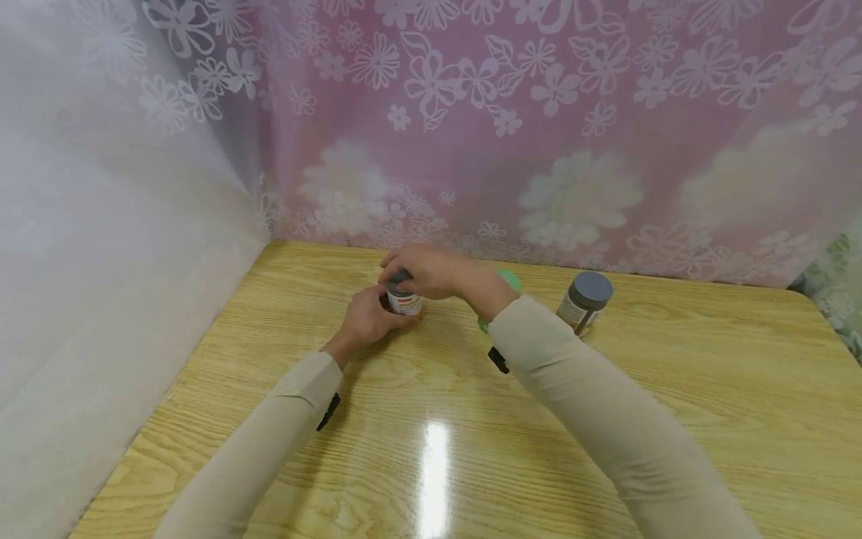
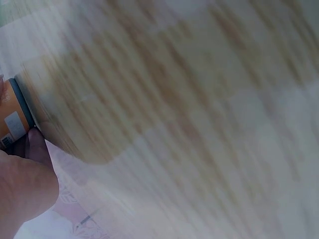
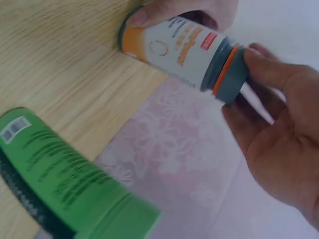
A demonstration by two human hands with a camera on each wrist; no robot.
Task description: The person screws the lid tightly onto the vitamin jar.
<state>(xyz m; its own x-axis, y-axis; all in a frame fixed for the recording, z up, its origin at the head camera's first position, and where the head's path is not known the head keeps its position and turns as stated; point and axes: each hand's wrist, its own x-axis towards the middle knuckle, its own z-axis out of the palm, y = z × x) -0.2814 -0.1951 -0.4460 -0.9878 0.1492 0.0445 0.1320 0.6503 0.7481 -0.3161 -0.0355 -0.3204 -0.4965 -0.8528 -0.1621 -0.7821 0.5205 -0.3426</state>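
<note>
A small bottle (image 1: 405, 304) with a white and orange label stands near the table's back edge, left of centre. My left hand (image 1: 367, 317) grips its lower part; the right wrist view shows that thumb across the orange band near the base. From above, my right hand (image 1: 436, 271) pinches the dark grey-green cap (image 3: 232, 74) between thumb and fingers. An orange ring (image 3: 225, 70) shows around the bottle's top, at the cap. In the left wrist view, only the bottle's orange lower side (image 2: 14, 112) and part of the left hand appear, at the left edge.
A green bottle (image 3: 75, 179) stands to the right, mostly behind the right forearm in the head view. Farther right is a jar (image 1: 584, 303) with a grey lid. A flowered pink curtain (image 1: 471, 150) hangs behind the wooden table (image 1: 673, 374), with pale cloth (image 1: 121, 224) along the left.
</note>
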